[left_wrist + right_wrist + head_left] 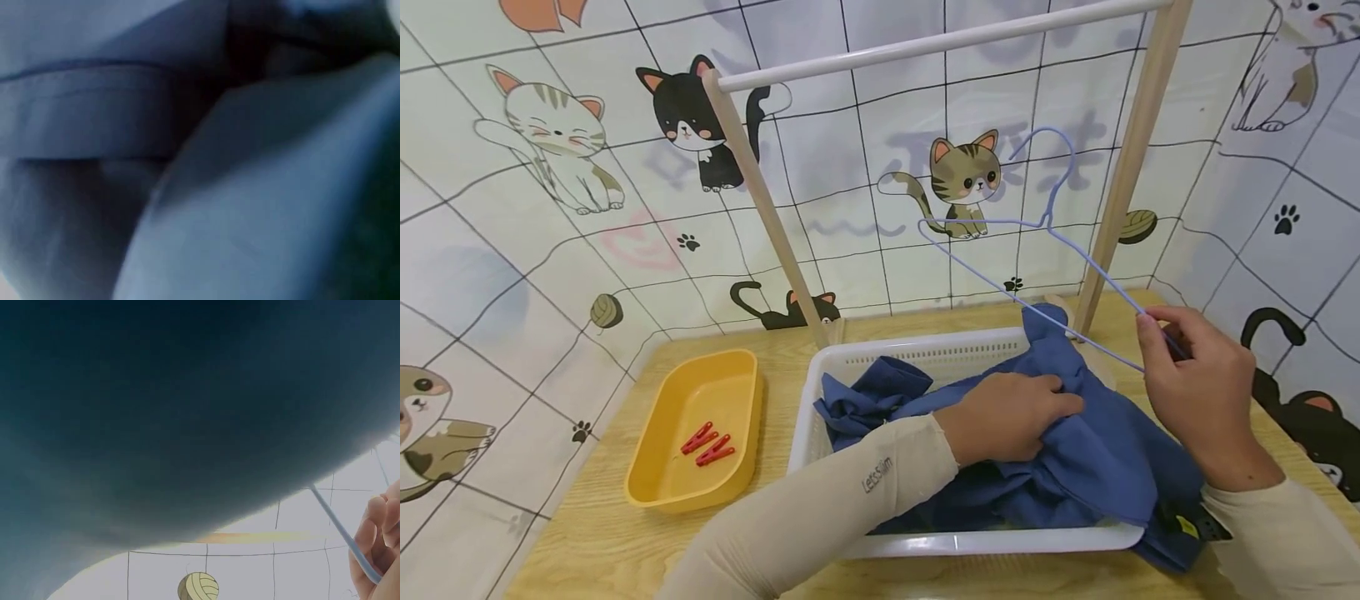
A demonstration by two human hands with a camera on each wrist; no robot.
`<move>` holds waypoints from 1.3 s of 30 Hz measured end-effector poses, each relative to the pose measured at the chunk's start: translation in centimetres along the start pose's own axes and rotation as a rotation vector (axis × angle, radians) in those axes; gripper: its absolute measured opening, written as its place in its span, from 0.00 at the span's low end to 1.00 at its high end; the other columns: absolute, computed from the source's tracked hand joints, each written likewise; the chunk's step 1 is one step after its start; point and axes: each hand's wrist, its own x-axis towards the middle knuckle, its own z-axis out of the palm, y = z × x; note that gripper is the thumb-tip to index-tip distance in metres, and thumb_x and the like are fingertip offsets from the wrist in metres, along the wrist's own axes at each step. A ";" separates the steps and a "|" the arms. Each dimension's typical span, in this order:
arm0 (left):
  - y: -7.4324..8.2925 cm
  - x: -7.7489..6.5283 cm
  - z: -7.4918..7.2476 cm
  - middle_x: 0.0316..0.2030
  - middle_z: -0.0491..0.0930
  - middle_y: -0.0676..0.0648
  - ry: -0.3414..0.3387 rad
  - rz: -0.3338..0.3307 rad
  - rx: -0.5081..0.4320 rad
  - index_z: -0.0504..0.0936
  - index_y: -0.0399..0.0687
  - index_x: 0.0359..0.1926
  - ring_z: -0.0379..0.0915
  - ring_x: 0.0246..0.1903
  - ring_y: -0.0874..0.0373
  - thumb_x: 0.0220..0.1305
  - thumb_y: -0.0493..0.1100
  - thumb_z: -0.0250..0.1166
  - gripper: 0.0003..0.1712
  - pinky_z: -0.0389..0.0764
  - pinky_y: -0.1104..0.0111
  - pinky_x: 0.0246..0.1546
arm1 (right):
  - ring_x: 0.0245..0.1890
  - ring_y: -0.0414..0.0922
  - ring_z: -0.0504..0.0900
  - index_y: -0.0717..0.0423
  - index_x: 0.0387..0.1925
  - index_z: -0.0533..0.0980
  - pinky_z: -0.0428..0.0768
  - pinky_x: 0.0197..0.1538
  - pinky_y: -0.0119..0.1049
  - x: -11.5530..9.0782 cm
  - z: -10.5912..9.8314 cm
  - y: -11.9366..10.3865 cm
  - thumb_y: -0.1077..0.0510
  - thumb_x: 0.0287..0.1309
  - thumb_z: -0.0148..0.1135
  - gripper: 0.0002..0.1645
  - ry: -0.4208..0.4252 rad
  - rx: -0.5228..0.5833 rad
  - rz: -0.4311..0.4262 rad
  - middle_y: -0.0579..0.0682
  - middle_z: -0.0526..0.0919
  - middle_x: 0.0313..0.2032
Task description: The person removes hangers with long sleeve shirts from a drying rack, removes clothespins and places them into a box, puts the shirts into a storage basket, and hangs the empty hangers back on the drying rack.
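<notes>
A blue garment [1105,442] lies bunched in the white basket [823,367] and spills over its right front corner. My left hand [1007,417] grips a fold of it near the middle, with the fingertips partly lost in the cloth. Out to the right, my right hand [1198,383] pinches one sloping arm of a light-blue hanger [1093,265] between thumb and fingers. The hanger is held up over the garment, its hook at the top and its right end hidden by that hand. Close-up cloth [94,112] with a stitched band fills the left wrist view.
A yellow tray [662,417] with two red clothespins [707,443] stands left of the basket. Behind the basket rises a rack with wooden posts [767,208] and a white top bar [925,50]. Cat-patterned wall covering closes off the back and sides of the wooden table [580,475].
</notes>
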 end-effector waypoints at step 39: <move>-3.9 -3.1 0.5 0.24 0.78 0.54 -0.165 -0.418 -0.213 0.77 0.58 0.28 0.73 0.22 0.59 0.65 0.45 0.62 0.07 0.71 0.66 0.20 | 0.25 0.11 0.63 0.71 0.48 0.80 0.63 0.33 0.07 -0.1 0.0 0.0 0.60 0.66 0.61 0.17 -0.001 -0.006 0.044 0.69 0.83 0.29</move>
